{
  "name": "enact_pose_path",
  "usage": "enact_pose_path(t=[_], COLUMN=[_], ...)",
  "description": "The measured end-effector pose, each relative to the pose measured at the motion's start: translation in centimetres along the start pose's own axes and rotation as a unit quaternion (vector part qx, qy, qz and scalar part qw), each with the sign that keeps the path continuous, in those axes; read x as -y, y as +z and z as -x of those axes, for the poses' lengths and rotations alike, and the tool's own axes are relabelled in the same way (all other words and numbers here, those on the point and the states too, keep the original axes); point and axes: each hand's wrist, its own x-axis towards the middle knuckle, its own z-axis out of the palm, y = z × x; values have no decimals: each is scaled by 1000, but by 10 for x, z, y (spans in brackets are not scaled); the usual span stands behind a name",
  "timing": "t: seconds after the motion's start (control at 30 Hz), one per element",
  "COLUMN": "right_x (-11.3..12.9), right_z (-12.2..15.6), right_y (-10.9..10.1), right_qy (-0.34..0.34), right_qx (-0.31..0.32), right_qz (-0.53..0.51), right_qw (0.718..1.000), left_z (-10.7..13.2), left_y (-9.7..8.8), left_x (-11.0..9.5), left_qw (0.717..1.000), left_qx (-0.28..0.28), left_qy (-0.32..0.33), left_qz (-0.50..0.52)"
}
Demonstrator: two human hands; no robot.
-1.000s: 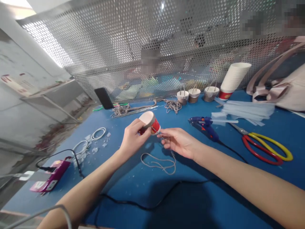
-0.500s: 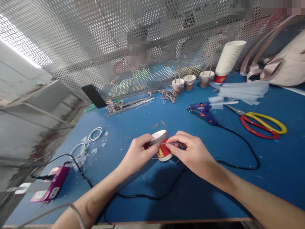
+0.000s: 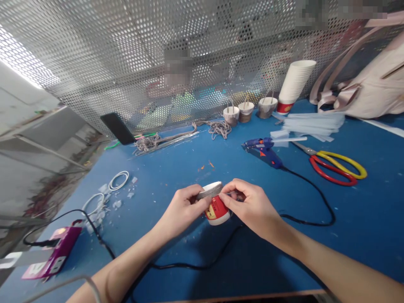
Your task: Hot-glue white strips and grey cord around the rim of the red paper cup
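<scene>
A red and white paper cup [image 3: 217, 211] is tilted between my two hands, with grey cord [image 3: 209, 192] wrapped round it just below its white rim. My left hand [image 3: 186, 205] closes on the cup's left side, its thumb pressing near the cord. On the right side, my right hand [image 3: 245, 198] is closed with thumb and fingertips pinched against the cup at the cord. The cord's loose end is mostly hidden by the right fingers.
Beyond the hands lie a blue glue gun [image 3: 264, 150], red-and-yellow-handled scissors [image 3: 334, 166] and translucent glue sticks [image 3: 312, 125]. Cord-wrapped cups [image 3: 231, 115], stacked paper cups [image 3: 296, 82] and a phone [image 3: 118, 128] stand along the mesh panel. A black cable [image 3: 189, 266] crosses the front; a purple power strip [image 3: 61, 249] lies left.
The right fingers have moved along the cord to sit tight against the cup's side. The stretch of cord seen between the hands now lies on the cup. The view has shifted slightly.
</scene>
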Motion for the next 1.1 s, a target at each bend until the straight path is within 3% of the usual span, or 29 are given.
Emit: enact_pose_path(t=[1.1], right_x=[1], right_z=[-1], right_y=[-1], right_qy=[21], right_qx=[-12], right_qz=[17], right_qw=[1000], left_z=[2], left_y=[0], left_x=[0], left_qw=[997], left_qx=[-22], left_qy=[69], left_qz=[-29])
